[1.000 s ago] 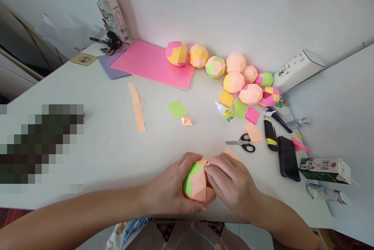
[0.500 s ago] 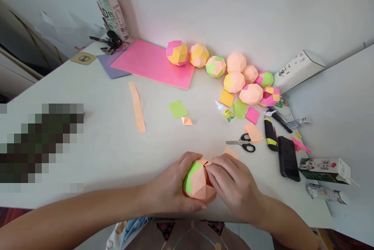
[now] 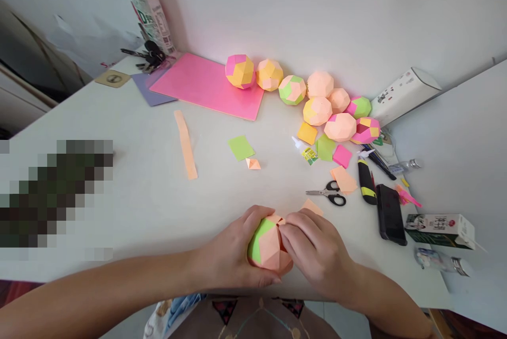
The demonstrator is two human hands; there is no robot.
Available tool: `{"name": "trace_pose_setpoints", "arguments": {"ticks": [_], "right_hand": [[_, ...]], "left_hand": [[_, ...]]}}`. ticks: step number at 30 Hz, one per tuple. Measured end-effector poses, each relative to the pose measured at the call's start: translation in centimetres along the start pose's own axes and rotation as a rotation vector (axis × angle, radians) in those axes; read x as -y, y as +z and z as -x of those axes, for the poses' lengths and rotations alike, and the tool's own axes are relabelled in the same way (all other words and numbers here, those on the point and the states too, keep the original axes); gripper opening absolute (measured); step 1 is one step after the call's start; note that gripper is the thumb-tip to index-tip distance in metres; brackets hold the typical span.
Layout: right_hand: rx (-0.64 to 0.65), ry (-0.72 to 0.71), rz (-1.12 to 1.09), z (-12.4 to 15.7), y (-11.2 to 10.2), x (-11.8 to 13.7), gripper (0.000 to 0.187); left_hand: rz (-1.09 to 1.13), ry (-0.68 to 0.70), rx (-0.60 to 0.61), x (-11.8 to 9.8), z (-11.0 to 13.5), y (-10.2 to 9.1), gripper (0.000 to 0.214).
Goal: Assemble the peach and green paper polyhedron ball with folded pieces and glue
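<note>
A faceted paper ball (image 3: 266, 246) in peach and green sits at the near edge of the white table (image 3: 134, 207). My left hand (image 3: 232, 252) cups it from the left, fingers curled round it. My right hand (image 3: 315, 249) presses on its right side, fingertips pinched at a small peach flap on the ball's top. A peach paper piece (image 3: 312, 206) lies just behind my right hand.
Several finished paper balls (image 3: 317, 101) line the wall at the back. A pink sheet (image 3: 208, 85), a peach strip (image 3: 186, 144), a green square (image 3: 241, 148), scissors (image 3: 328, 194), a black phone (image 3: 390, 214), a cutter (image 3: 366, 183) and cartons lie about. A bottle (image 3: 146, 6) stands far left.
My right fingertips have shifted slightly on the flap at the ball's top; the ball and left hand stay nearly still.
</note>
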State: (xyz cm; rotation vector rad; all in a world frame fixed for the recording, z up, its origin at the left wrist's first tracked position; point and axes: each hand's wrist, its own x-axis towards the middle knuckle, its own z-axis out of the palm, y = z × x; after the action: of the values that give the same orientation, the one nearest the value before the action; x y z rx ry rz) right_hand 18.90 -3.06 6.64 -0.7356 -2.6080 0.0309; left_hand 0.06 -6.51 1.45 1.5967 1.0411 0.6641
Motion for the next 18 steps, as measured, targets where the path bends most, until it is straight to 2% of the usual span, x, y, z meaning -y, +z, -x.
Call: {"name": "trace_pose_setpoints", "arguments": {"ticks": [9,18], "right_hand": [[0.025,-0.024,0.037,-0.17,-0.26,0.11,0.028],[-0.005,-0.031,0.042,-0.1,-0.23,0.2,0.028]], "left_hand": [[-0.002,0.026,-0.007,-0.06,-0.03,0.07,0.08],[-0.007,0.055,-0.016,0.01,0.03,0.16,0.082]]}}
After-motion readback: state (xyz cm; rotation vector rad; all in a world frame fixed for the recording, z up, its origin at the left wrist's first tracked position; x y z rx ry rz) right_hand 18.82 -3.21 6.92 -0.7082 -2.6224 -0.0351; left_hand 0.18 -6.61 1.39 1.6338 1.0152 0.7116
